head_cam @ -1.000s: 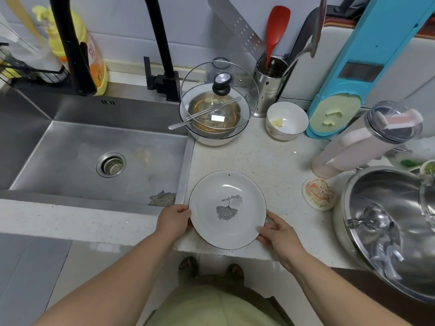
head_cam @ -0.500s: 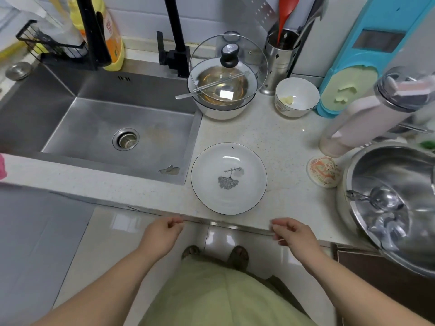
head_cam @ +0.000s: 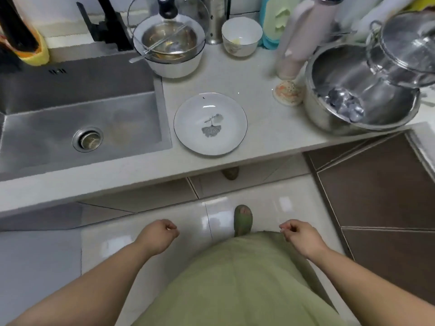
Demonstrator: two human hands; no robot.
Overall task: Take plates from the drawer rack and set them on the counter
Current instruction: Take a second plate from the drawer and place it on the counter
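A white plate (head_cam: 210, 123) with a grey leaf print and a thin dark rim lies flat on the pale counter (head_cam: 266, 128), just right of the sink. My left hand (head_cam: 158, 235) hangs well below the counter edge, over the floor, fingers curled with nothing in them. My right hand (head_cam: 300, 236) is at the same height on the right, also loosely curled and holding nothing. Both hands are far from the plate. No drawer rack is in sight.
A steel sink (head_cam: 80, 123) fills the left. Behind the plate stand a lidded bowl (head_cam: 170, 48), a small white bowl (head_cam: 241, 40) and a pink bottle (head_cam: 299, 38). A big steel pot (head_cam: 357, 90) sits at the right. Brown cabinet fronts (head_cam: 381, 184) are below it.
Both hands let go of the plate, leaving it on the counter, and drew back down toward my body. The view has pulled away from the counter and tilted toward the floor.
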